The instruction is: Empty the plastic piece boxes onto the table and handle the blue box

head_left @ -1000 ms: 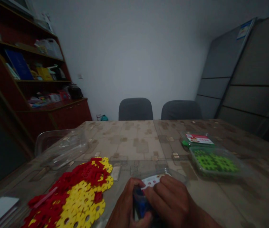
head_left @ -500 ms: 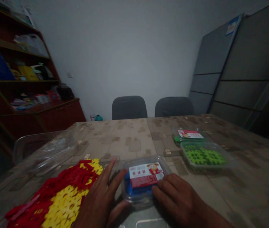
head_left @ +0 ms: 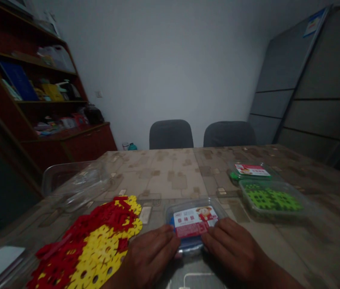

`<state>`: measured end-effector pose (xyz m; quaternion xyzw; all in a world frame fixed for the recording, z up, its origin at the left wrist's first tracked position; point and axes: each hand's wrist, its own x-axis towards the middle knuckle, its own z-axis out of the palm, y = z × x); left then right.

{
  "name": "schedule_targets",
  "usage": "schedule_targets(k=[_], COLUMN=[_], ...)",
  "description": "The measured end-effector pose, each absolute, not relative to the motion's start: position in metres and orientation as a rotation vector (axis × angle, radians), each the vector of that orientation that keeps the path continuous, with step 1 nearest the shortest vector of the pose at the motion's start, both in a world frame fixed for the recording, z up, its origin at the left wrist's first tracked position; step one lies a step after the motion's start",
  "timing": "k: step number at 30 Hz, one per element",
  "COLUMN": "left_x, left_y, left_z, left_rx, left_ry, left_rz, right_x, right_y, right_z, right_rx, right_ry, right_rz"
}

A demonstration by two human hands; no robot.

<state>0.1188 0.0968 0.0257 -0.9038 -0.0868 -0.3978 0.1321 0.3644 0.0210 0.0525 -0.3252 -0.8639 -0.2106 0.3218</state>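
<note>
A clear plastic container (head_left: pixel 194 224) with a white and red label on its lid and blue pieces inside sits on the table in front of me. My left hand (head_left: pixel 153 251) is closed on its front left edge, fingers together. At the front right corner, my right hand (head_left: pixel 233 245) grips the same container, its fingers curled on the lid's rim. The fingertips and thumbs are partly hidden. Left of my left hand lies a pile of yellow (head_left: pixel 100 249) and red (head_left: pixel 88 224) flat plastic pieces with notched edges.
Two clear containers with green pieces stand at right, one open-topped (head_left: pixel 274 198) and one labelled (head_left: pixel 251 170). An uncovered clear container (head_left: pixel 76 180) is at far left, and another clear plastic item (head_left: pixel 1 261) lies front left. Two grey chairs (head_left: pixel 171 134) (head_left: pixel 229 134) stand behind the table.
My left hand's spread fingers have closed onto the container's left side. My right hand keeps its hold. The view has swung slightly left, so everything appears further right.
</note>
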Motion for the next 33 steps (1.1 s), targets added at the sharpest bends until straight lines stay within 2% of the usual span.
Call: schedule_targets(k=[7, 17, 23, 33], left_x=[0.126, 0.122, 0.141, 0.165], left_y=[0.088, 0.096, 0.085, 0.099], left_z=[0.034, 0.041, 0.057, 0.049], left_rx=[-2.576, -2.506, -2.553, -2.625], left_ry=[-0.363, -0.225, -0.403, -0.081], left_rz=[-1.118, -1.235, -1.252, -1.402], right_x=[0.361, 0.387, 0.378, 0.376], right_y=[0.023, 0.016, 0.019, 0.025], right_z=[0.049, 0.053, 0.054, 0.05], right_rx=[-0.839, -0.863, -0.823, -0.863], right_ry=[-2.236, -2.285, -2.254, -2.193], right_rz=[-0.611, -0.577, -0.598, -0.573])
